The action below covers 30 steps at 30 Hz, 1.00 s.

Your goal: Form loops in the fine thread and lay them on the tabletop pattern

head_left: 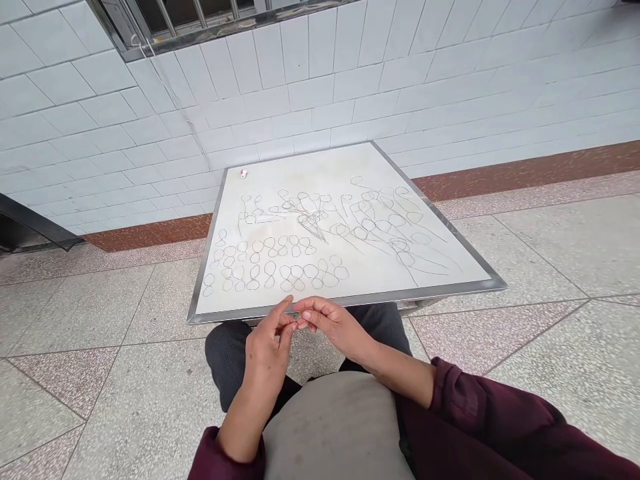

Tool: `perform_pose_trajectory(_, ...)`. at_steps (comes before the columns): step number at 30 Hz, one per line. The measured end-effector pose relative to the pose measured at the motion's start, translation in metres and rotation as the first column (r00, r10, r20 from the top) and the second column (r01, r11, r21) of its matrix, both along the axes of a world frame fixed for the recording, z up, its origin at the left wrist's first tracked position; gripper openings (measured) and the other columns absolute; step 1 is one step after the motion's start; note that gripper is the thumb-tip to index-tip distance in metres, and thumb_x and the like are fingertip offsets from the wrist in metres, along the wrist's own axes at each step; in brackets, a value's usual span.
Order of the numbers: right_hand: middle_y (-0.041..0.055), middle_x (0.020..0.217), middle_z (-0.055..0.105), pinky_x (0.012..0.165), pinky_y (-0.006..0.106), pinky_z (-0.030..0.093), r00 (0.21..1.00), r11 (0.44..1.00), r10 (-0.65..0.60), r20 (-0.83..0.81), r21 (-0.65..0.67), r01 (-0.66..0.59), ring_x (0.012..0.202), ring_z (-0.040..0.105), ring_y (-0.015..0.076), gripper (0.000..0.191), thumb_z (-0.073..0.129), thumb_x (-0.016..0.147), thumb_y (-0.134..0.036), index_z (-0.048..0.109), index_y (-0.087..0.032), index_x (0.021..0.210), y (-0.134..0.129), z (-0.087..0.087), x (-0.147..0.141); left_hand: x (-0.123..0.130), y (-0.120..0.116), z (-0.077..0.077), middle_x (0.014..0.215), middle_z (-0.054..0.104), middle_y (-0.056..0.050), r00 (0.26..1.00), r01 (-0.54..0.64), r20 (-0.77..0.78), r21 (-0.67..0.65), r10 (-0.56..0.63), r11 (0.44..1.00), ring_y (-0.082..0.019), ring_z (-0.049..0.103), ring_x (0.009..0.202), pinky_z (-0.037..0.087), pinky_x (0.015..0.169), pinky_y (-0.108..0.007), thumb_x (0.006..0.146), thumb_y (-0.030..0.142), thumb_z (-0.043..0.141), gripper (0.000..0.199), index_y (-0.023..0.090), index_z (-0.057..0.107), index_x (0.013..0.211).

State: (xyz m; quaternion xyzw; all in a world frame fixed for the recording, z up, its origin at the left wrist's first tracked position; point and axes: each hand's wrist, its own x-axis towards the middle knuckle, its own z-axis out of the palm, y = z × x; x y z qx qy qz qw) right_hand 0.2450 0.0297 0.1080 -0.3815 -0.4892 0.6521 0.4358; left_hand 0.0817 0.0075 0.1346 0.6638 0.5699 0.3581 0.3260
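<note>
My left hand (273, 339) and my right hand (333, 323) meet just past the near edge of the table, above my lap. The fingers and thumb of each are pinched together, fingertips touching or nearly so. Whatever lies between them is too small and thin to make out. On the white tabletop (400, 283) in front lie several thin, wire-like figure-eight loops (254, 275), set out in rough rows at the near left. Farther back, loops with long straight tails (370, 217) lie in a tangled spread toward the right.
The table's grey metal rim (350, 299) runs close to my hands. A small red and white object (244, 174) sits at the far left corner. Behind the table stands a white tiled wall (310, 100) with a barred window (200, 17). Speckled stone floor (150, 393) surrounds me.
</note>
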Motion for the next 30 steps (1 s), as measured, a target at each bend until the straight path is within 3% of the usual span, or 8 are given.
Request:
perform_pose_trajectory(8,0.0030,0.094,0.066,0.076,0.032,0.045,0.998,0.997,0.061,-0.034,0.056,-0.059,0.086,0.059,0.0153,0.023,0.056,0.088,-0.034,0.061,-0.022,0.108,-0.0024,0.0006,0.0004,-0.0004,0.0021,0.0019,0.085,0.070,0.000,0.984,-0.059,0.159,-0.123,0.078,0.991,-0.015,0.065,0.074,0.051,0.067,-0.026,0.084,0.032,0.061,0.041,0.028,0.058,0.125)
perform_pose_trajectory(13,-0.0005,0.091,0.061,0.081,0.030,0.042,0.993,0.999,-0.039,-0.113,0.006,0.040,0.086,0.056,0.0133,0.019,0.065,0.084,-0.032,0.056,-0.024,0.099,-0.0043,0.0002,-0.0021,0.0041,0.0026,-0.0005,0.078,0.065,0.001,0.940,-0.126,0.299,-0.142,0.164,0.982,-0.014,0.061,0.072,0.049,0.067,-0.024,0.079,0.035,0.067,0.044,0.024,0.061,0.121)
perform_pose_trajectory(18,-0.0003,0.083,0.064,0.068,0.027,0.038,0.993,0.999,-0.036,-0.110,-0.015,0.035,0.072,0.049,0.0116,0.015,0.060,0.088,-0.036,0.058,-0.021,0.090,-0.0025,0.0000,-0.0014,0.0070,0.0036,-0.0018,0.073,0.060,0.003,0.887,-0.142,0.413,-0.185,0.208,0.972,-0.011,0.055,0.069,0.046,0.063,-0.022,0.077,0.034,0.069,0.044,0.023,0.061,0.119)
perform_pose_trajectory(25,-0.0010,0.079,0.062,0.063,0.026,0.034,0.964,0.985,-0.044,-0.262,-0.172,-0.002,0.063,0.043,0.0089,0.020,0.069,0.081,-0.038,0.062,-0.019,0.082,0.0018,-0.0012,-0.0013,0.0074,0.0018,-0.0034,0.074,0.061,0.003,0.872,-0.148,0.445,-0.160,0.205,0.976,-0.012,0.057,0.074,0.046,0.074,-0.024,0.079,0.030,0.069,0.041,0.023,0.061,0.118)
perform_pose_trajectory(30,0.0002,0.078,0.064,0.062,0.026,0.033,0.946,0.979,-0.047,-0.321,-0.203,-0.020,0.064,0.044,0.0093,0.019,0.072,0.079,-0.036,0.064,-0.019,0.078,0.0024,-0.0016,0.0000,0.0091,0.0008,-0.0007,0.077,0.062,0.002,0.876,-0.155,0.435,-0.154,0.208,0.976,-0.011,0.058,0.074,0.047,0.074,-0.024,0.080,0.031,0.067,0.039,0.024,0.061,0.118)
